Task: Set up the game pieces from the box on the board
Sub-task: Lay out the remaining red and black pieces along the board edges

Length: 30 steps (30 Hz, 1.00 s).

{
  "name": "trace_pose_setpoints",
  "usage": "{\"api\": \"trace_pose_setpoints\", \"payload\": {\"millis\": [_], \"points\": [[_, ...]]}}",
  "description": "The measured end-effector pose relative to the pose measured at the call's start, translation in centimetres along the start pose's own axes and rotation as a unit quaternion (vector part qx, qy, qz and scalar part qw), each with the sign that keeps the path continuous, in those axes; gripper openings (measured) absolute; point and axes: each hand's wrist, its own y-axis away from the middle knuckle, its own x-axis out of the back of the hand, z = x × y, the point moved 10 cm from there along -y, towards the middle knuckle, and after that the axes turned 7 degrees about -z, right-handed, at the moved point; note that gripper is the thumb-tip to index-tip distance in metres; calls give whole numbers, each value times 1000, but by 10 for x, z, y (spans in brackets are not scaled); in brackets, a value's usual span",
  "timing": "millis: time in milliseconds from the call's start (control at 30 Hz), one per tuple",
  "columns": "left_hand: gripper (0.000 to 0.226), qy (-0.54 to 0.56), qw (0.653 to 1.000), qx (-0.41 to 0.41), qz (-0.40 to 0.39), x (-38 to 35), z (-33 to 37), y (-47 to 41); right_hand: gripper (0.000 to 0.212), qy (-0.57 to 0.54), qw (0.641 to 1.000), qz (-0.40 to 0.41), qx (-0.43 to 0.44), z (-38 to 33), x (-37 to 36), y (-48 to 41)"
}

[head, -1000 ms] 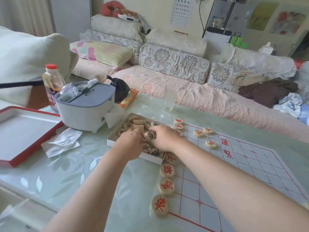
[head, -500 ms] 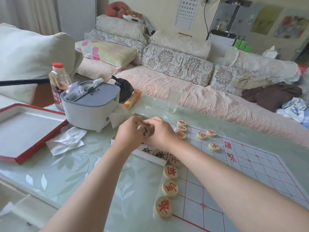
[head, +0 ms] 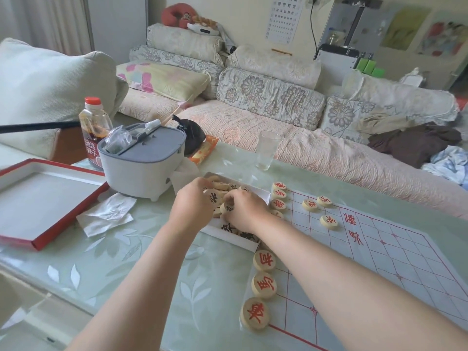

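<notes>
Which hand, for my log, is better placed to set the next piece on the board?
Right: the right hand seems to pinch a piece and lies nearer the board; the left hand is farther.

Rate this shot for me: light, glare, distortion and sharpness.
Head view: soft, even daylight with faint shadows; mild sheen on the glass tabletop, no harsh glare; wide-angle distortion bows the red lines of the board; red characters on the nearest piece read sharply; the black-marked piece pinched by the right hand is partly hidden, close to the left hand.
</notes>
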Motion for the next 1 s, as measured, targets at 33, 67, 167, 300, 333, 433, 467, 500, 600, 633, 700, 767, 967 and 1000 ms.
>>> {"api": "trace_pose_setpoints", "payload": {"millis": [33,67,167,300,333,433,467,500,600,633,700,767,967,1000], "points": [[29,-6,1000,-3,2,-1,3,1,35,-4,1000,7,0,1,2,1],[30,-14,1000,-7,5,-3,6,2,36,-8,1000,17,1,2,6,3],[31,-14,1000,-24,2,-14,21,6,32,-30,997,68,2,14,25,17],[31,-29,997,-63,-24,-42,53,15,36,-60,991,123,-12,57,50,54],[31,-34,996,-74,-34,-50,62,18,39,-64,990,127,-19,71,54,64],[32,-45,990,-114,-72,-83,96,31,38,-80,987,132,-43,115,67,101],[31,-45,987,-128,-85,-95,108,37,33,-93,986,132,-48,129,71,113],[29,-44,984,-139,-99,-109,120,44,27,-105,984,133,-56,143,75,126],[25,-40,977,-154,-144,-151,148,68,31,-114,979,137,-101,191,87,166],[26,-44,973,-157,-162,-166,155,77,37,-113,977,138,-121,207,91,179],[28,-52,965,-169,-194,-192,170,92,41,-106,971,140,-163,242,97,202],[29,-43,959,-173,-222,-213,182,105,37,-100,965,134,-201,275,99,221],[30,-27,949,-153,-275,-249,185,121,32,-82,961,57,-259,334,79,239],[30,-18,948,-149,-280,-251,185,121,33,-76,963,54,-255,337,76,237]]}}
